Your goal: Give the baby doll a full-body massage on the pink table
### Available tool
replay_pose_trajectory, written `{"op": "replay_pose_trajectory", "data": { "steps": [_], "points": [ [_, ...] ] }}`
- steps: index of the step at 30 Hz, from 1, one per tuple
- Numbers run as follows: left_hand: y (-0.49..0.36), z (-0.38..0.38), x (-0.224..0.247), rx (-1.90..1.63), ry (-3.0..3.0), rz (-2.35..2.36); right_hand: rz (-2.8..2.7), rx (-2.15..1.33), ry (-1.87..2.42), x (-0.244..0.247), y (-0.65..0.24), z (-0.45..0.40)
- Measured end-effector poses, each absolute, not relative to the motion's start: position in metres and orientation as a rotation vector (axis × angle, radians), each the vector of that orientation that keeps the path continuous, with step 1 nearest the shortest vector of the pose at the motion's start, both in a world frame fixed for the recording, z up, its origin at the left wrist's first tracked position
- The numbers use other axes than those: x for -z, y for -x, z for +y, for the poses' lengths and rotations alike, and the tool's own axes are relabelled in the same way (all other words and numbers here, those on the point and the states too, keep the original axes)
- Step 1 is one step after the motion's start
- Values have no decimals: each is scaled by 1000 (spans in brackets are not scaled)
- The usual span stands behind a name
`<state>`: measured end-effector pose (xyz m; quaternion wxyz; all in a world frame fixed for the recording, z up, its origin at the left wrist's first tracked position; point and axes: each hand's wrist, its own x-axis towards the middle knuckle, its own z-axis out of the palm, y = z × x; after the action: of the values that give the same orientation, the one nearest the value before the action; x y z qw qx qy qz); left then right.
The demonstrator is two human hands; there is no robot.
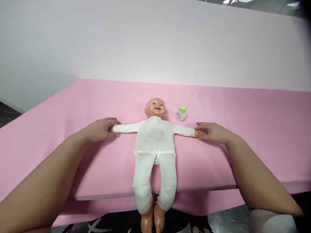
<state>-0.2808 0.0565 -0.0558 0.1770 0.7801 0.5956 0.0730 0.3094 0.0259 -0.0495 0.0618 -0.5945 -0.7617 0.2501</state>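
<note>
Here we have a plain indoor room, its exact kind hard to call: a pale wall point(155, 42) rises behind a broad table point(213, 161) draped in pink cloth, glass with bright ceiling lights point(245, 1) shows at the top right, and dark flooring point(8, 115) peeks in at the left. Possibly an office or training room.

We see a plain, pale wall point(155, 42) rising behind a broad table point(218, 106) draped in pink cloth, which also hangs below its front edge. At our far left, a patch of dark flooring point(8, 115) shows beside a light baseboard point(12, 105); at lower right, we see shiny grey flooring point(228, 218). Above the wall's sloping top edge, we spot bright white lights point(245, 1) at upper right.
</note>
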Motion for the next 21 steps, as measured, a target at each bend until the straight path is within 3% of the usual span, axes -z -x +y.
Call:
{"op": "replay_pose_trajectory", "data": {
  "steps": [12,21],
  "points": [
    [293,54,58,-474,-1938,1963,-2114,-817,1786,54,-310,34],
    [295,62,73,-969,-1355,1553,-1288,-1287,1362,79,-309,49]
  ]
}}
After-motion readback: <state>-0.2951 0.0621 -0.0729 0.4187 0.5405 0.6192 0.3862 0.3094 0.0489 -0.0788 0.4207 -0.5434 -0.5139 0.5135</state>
